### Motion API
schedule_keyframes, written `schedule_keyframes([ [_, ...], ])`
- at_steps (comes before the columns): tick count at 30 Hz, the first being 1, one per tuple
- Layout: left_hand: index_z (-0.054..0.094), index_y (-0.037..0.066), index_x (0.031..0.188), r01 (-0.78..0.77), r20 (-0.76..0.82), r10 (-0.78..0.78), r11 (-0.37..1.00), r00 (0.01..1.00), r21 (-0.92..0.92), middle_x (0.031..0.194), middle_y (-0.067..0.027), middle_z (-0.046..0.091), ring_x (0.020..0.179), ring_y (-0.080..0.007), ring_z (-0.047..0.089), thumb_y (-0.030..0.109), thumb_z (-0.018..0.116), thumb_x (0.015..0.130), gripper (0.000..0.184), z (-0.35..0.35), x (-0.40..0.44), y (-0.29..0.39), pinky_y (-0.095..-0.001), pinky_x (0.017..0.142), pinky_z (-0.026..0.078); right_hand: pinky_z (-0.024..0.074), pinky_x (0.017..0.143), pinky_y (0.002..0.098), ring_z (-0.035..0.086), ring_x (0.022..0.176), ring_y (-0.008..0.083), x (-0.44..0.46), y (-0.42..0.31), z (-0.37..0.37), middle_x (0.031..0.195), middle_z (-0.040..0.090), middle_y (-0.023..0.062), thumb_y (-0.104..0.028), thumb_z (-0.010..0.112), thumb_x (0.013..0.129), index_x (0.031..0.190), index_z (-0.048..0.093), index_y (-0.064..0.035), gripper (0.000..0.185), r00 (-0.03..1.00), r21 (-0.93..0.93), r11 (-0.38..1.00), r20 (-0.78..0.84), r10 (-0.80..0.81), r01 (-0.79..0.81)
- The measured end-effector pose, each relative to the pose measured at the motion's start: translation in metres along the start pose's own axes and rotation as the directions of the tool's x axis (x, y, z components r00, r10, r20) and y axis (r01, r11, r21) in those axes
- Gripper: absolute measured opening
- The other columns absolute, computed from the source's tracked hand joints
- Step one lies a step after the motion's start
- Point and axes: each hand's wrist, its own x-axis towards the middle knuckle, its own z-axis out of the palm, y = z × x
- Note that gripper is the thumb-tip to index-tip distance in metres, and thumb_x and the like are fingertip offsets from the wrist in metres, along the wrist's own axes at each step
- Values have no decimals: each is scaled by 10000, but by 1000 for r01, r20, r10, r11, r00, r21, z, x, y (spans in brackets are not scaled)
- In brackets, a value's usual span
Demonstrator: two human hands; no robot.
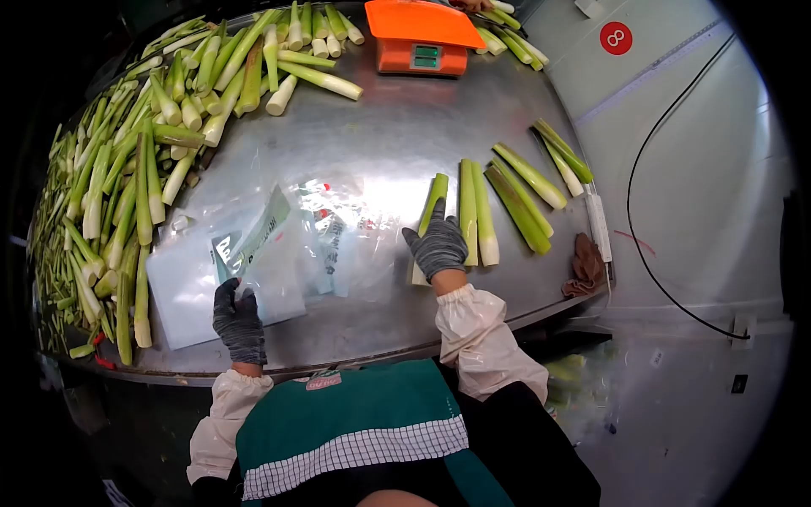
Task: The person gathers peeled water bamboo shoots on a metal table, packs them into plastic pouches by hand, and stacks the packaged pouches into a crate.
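Observation:
My left hand (239, 323), in a grey glove, pinches the edge of a clear plastic bag (283, 287) with a green printed strip. More clear printed bags (338, 245) lie flat beside it on the metal table. My right hand (439, 242), also gloved in grey, rests over a green and white stalk (434, 199), its fingers spread and touching the stalk. Just right of it lie two stalks (476, 211) side by side. Whether the right fingers grip the stalk is partly hidden by the hand itself.
A large heap of stalks (127, 186) covers the table's left and back left. At the back stands an orange scale (422, 42). More stalks (528, 203) and a brown cloth (585, 266) lie at the right edge. Another person's hand (469, 4) shows behind the scale.

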Motion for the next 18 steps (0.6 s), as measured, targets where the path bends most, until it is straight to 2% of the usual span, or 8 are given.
schedule_keyframes([
  [1,527,30,947,-217,-31,224,964,974,153,739,-49,528,646,-96,479,42,569,721,229,5,0,15,-220,573,423,387,834,352,462,995,309,5,-3,2,1087,428,228,-339,625,660,1266,164,-31,821,997,-54,998,76,23,-19],
  [2,527,30,947,-216,-28,222,965,975,151,739,-49,528,646,-96,479,42,569,721,229,7,-1,33,-220,573,423,379,849,354,441,1024,319,9,-3,5,1126,399,231,-310,627,658,1280,113,-34,852,986,-110,993,156,50,-33],
  [4,535,24,943,64,110,-107,938,988,339,763,-105,559,654,-145,529,50,563,731,215,7,-1,60,-251,612,431,395,828,360,449,1012,311,29,11,28,1122,397,214,-272,620,661,1274,137,-38,815,990,-71,995,115,82,-74],
  [5,535,24,943,65,110,-108,939,988,337,763,-105,559,654,-145,529,50,563,731,215,8,-1,58,-251,612,431,411,807,365,456,1001,303,33,12,28,1117,396,198,-234,613,664,1268,160,-41,779,991,-27,994,76,111,-110],
  [7,547,22,919,-290,145,259,918,955,272,783,-151,568,680,-229,563,49,549,740,181,10,-1,48,-300,631,438,403,824,365,451,1013,308,39,18,21,1119,397,197,-189,606,659,1260,183,-39,750,991,20,995,97,97,-100],
  [10,552,22,909,-487,176,455,832,873,264,796,-164,567,691,-282,560,53,544,744,167,9,4,33,-333,631,442,358,879,358,417,1064,315,50,23,9,1183,354,213,-276,616,654,1263,181,-35,786,984,-57,988,95,150,-145],
  [15,548,17,905,-425,199,382,864,903,269,791,-161,564,703,-286,558,47,538,745,162,14,2,35,-339,639,440,314,879,442,367,1095,275,64,15,-4,1177,339,149,-299,637,636,1239,259,-66,748,985,-296,949,100,141,-106],
  [18,541,14,912,-412,212,365,875,906,254,782,-157,562,708,-282,555,44,535,746,169,13,1,35,-335,643,439,289,890,452,332,1123,283,71,16,-7,1213,302,156,-355,661,606,1272,200,-104,848,991,-382,917,-108,80,-115],
])
